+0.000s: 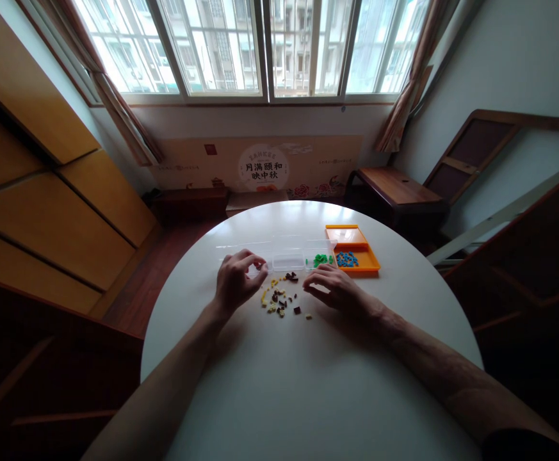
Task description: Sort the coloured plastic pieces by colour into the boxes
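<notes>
Resting on a glossy round white table (pixel 308 384), the left hand (pixel 235 282) pinches a tiny dark brick at the clear plastic compartment box (pixel 283 255). The right hand (pixel 337 289) lies flat, fingers loosely curled and holding nothing, just beside scattered yellow and brown bricks (pixel 282 299).

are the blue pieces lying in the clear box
No, the blue pieces lie in the orange tray, to the right of the clear box, which holds the green pieces.
</notes>
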Demonstrator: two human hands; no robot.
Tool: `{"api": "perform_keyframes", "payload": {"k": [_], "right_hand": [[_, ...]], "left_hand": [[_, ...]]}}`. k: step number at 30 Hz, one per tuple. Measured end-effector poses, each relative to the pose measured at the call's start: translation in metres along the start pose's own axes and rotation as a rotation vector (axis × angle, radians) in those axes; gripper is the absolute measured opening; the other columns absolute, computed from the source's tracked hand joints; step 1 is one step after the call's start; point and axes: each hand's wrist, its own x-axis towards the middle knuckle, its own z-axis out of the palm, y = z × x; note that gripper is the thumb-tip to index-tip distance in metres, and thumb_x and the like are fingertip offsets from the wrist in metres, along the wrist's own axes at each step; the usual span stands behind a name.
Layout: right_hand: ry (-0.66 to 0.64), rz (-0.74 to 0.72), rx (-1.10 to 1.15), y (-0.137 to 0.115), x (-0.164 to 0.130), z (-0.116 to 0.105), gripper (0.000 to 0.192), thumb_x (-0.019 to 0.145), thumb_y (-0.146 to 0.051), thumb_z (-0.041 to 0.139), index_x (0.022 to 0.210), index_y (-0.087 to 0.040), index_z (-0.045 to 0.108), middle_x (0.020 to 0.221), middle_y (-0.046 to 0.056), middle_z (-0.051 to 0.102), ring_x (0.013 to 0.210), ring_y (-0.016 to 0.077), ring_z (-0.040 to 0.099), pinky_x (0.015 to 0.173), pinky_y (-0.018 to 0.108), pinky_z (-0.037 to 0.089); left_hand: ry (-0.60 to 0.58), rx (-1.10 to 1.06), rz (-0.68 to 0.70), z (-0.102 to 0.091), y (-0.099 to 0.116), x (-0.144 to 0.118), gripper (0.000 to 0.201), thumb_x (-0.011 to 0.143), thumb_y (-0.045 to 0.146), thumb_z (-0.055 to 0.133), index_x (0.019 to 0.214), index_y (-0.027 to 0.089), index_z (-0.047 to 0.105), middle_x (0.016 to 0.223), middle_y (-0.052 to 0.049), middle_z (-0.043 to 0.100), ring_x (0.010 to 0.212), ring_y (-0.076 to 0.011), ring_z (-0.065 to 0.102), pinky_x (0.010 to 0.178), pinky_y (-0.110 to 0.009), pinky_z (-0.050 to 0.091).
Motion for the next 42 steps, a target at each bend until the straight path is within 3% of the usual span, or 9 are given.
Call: {"api": "perform_keyframes", "payload": {"k": [7, 15, 25, 31, 34, 38, 42], "right_hand": [[0.077, 0.027, 0.054, 0.000, -0.004, 0.001, 0.003, 0.108, -0.022, 0.070, 0.107, -0.025, 0.069, 0.105, 0.005, 0.080, 0.096, 0.0221, 0.071, 0.091, 0.038, 0.059], [0.026, -0.014, 0.066, -0.004, -0.001, 0.002, 0.005, 0.110, -0.024, 0.067, 0.106, -0.024, 0.070, 0.100, 0.005, 0.081, 0.093, 0.0216, 0.072, 0.090, 0.038, 0.062], [0.059, -0.005, 0.061, -0.001, -0.002, 0.009, 0.006, 0.109, -0.020, 0.066, 0.109, -0.024, 0.071, 0.098, 0.006, 0.080, 0.090, 0.0206, 0.074, 0.087, 0.036, 0.062], [0.051, 0.030, -0.057, 0.003, -0.004, 0.004, 0.011, 0.098, -0.015, 0.071, 0.104, -0.024, 0.071, 0.102, 0.007, 0.078, 0.094, 0.0245, 0.069, 0.090, 0.042, 0.060], [0.001, 0.076, -0.073, 0.008, -0.008, 0.001, 0.021, 0.090, -0.012, 0.073, 0.106, -0.025, 0.072, 0.108, 0.008, 0.076, 0.101, 0.0268, 0.068, 0.095, 0.045, 0.060], [-0.087, 0.096, -0.103, 0.011, -0.011, -0.004, 0.028, 0.082, -0.008, 0.074, 0.105, -0.025, 0.072, 0.107, 0.007, 0.076, 0.101, 0.0274, 0.066, 0.099, 0.048, 0.058], [-0.125, 0.052, -0.110, 0.008, -0.009, -0.011, 0.026, 0.082, -0.012, 0.076, 0.104, -0.026, 0.072, 0.107, 0.007, 0.076, 0.101, 0.0275, 0.065, 0.098, 0.048, 0.057]], "left_hand": [[-0.127, -0.166, 0.267, 0.024, 0.034, -0.013, 0.019, 0.101, 0.043, 0.076, 0.097, 0.026, 0.082, 0.097, -0.003, 0.081, 0.086, -0.0188, 0.076, 0.088, -0.038, 0.049], [-0.193, -0.276, 0.278, 0.040, 0.038, -0.016, 0.021, 0.104, 0.045, 0.076, 0.096, 0.026, 0.081, 0.100, -0.004, 0.081, 0.089, -0.0190, 0.078, 0.089, -0.037, 0.055], [-0.185, -0.264, 0.288, 0.035, 0.034, -0.015, 0.017, 0.104, 0.037, 0.073, 0.094, 0.025, 0.079, 0.097, -0.003, 0.080, 0.085, -0.0178, 0.076, 0.085, -0.036, 0.052], [-0.086, -0.096, 0.092, 0.013, 0.012, -0.003, 0.023, 0.103, 0.037, 0.071, 0.086, 0.023, 0.078, 0.094, -0.001, 0.079, 0.067, -0.0140, 0.065, 0.090, -0.038, 0.049], [-0.016, 0.020, -0.044, 0.004, -0.005, 0.002, 0.022, 0.101, 0.037, 0.070, 0.086, 0.023, 0.077, 0.093, -0.002, 0.078, 0.071, -0.0169, 0.065, 0.091, -0.039, 0.049], [0.030, 0.118, -0.123, 0.004, -0.022, 0.003, 0.018, 0.099, 0.033, 0.069, 0.087, 0.022, 0.076, 0.094, -0.003, 0.078, 0.077, -0.0202, 0.068, 0.091, -0.039, 0.048], [0.018, 0.151, -0.146, 0.006, -0.023, 0.002, 0.019, 0.098, 0.033, 0.069, 0.084, 0.023, 0.074, 0.093, -0.004, 0.078, 0.080, -0.0221, 0.069, 0.090, -0.040, 0.048]]}}
